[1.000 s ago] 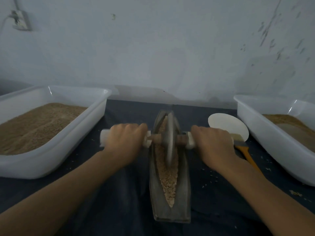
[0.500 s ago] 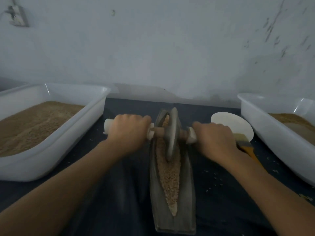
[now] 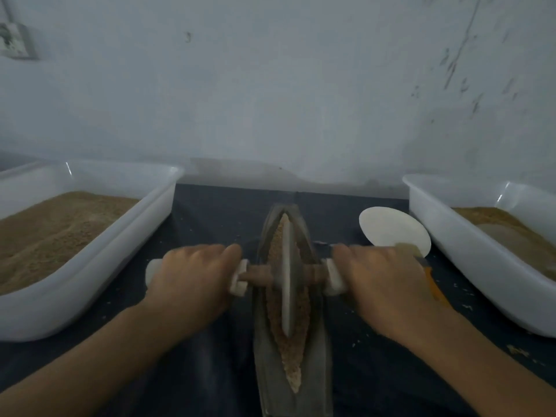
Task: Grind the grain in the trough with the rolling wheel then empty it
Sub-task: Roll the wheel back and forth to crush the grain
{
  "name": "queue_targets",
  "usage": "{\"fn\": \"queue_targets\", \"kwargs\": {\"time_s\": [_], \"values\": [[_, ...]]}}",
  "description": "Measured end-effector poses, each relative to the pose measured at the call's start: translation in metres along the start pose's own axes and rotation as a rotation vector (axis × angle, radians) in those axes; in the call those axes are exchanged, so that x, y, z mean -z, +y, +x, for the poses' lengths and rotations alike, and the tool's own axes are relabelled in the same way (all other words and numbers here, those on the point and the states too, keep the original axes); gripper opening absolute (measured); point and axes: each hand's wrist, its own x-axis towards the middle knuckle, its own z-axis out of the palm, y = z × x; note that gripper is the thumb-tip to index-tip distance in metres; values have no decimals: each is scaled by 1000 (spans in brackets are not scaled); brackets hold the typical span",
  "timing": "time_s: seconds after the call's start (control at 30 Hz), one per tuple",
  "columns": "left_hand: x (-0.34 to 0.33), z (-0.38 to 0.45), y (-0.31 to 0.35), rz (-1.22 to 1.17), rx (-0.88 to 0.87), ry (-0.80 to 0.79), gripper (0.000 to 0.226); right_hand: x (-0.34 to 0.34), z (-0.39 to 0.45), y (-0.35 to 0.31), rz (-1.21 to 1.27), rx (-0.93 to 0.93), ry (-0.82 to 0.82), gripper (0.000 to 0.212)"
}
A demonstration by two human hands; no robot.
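Dark cloth covers the table [image 3: 210, 212]; the trough [image 3: 316, 353] lies between the hands, grain [image 3: 293, 356] inside; left hand [image 3: 192, 281] and right hand [image 3: 382, 284] grip the rolling wheel [image 3: 287, 278] handles; grinding step; next needs steady rolling along the groove.

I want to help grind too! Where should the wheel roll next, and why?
Probably toward the person. The wheel stands mid-trough, left hand and right hand gripping its axle, and coarse-looking grain fills the near tip of the groove.
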Motion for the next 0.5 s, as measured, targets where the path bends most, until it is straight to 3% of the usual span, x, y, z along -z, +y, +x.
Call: {"fn": "queue_targets", "kwargs": {"time_s": [0.1, 0.2, 0.37, 0.5], "values": [[27, -22, 5, 29, -59, 70, 45, 15, -26, 1, 63, 21, 122, 49], [34, -25, 6, 36, -14, -13, 49, 15, -26, 3, 79, 25, 143, 47], [-2, 12, -3, 86, 141, -161, 31, -23, 14, 7, 3, -59, -43, 31], [-33, 57, -22, 113, 115, -92, 25, -56, 55, 20, 10, -146, 5, 26]]}}
